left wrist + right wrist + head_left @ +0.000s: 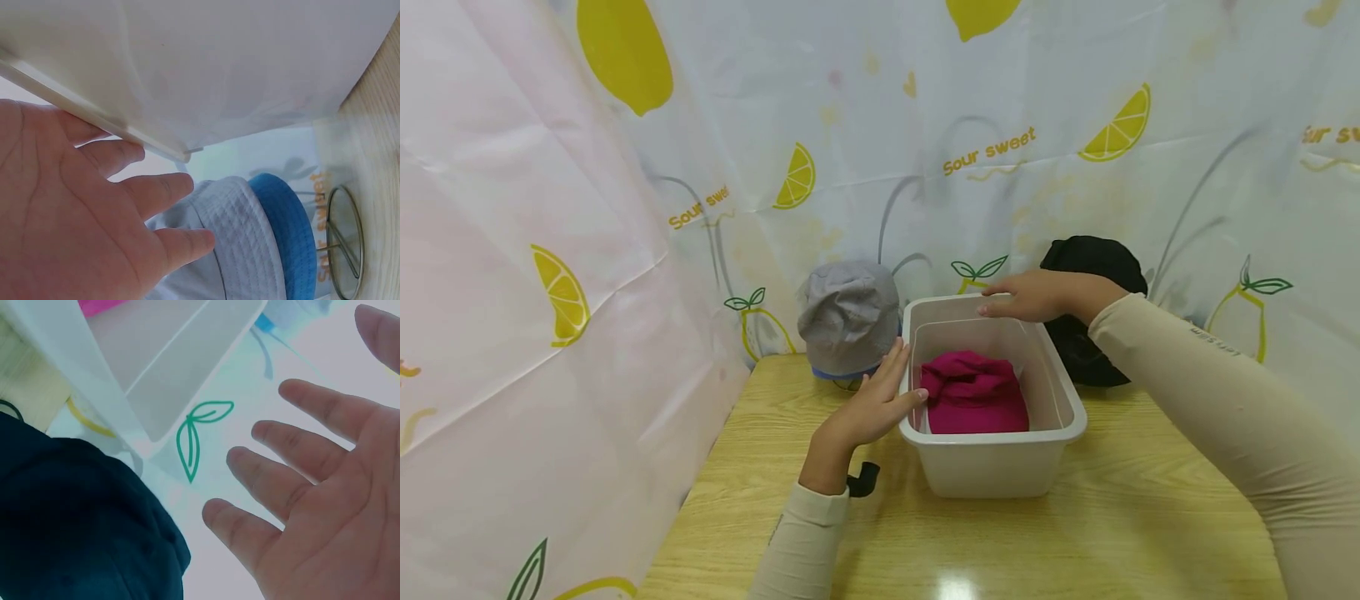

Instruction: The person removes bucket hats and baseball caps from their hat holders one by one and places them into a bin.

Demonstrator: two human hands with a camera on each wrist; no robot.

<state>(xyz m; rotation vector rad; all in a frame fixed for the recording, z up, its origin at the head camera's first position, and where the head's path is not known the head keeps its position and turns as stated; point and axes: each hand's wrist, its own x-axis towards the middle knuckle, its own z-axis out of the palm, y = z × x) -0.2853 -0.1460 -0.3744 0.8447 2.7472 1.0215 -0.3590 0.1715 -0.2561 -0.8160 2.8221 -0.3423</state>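
Note:
A whitish plastic bin [985,468] stands on the table with a magenta cap [976,398] lying inside it. My left hand [867,410] rests against the bin's left rim, thumb over the edge; in the left wrist view its fingers [164,192] are extended beside the rim. Over the back right of the bin, my right hand [1051,296] reaches across with its fingers straight. In the right wrist view that hand [331,481] is spread and holds nothing. Close to it is a black hat [75,512].
Left of the bin, a grey bucket hat [850,321] with a blue underside sits on a wire stand [330,244]. The black hat [1086,358] is at the bin's right. A lemon-print curtain [865,100] hangs behind the wooden table [760,500]. A small black curved piece [865,480] shows by my left wrist.

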